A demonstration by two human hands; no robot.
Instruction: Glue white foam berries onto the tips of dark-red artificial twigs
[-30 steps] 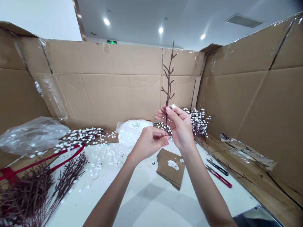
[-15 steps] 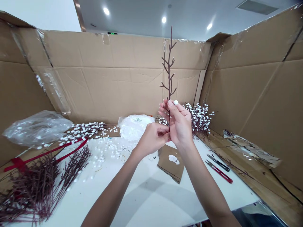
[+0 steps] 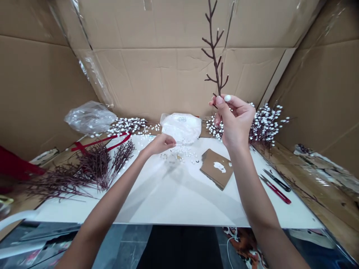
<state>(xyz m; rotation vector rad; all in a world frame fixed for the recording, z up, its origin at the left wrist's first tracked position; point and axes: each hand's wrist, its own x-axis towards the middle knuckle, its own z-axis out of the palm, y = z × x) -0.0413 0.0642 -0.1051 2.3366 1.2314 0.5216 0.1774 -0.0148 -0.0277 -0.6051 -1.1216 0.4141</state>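
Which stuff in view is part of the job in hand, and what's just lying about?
In the job, by the look of it:
- brown twig, held in the right hand
- white bead at that hand's fingers
- loose white beads near the left hand
- likely the white-smeared cardboard piece

Apparently lying about:
- red snips
- black snips
- red ribbon
- clear plastic bag

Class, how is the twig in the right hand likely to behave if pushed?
Probably fairly stiff: the twig rises from the right hand without visible drooping. Likely light, since it is thin. Its slender side shoots might catch or snap.
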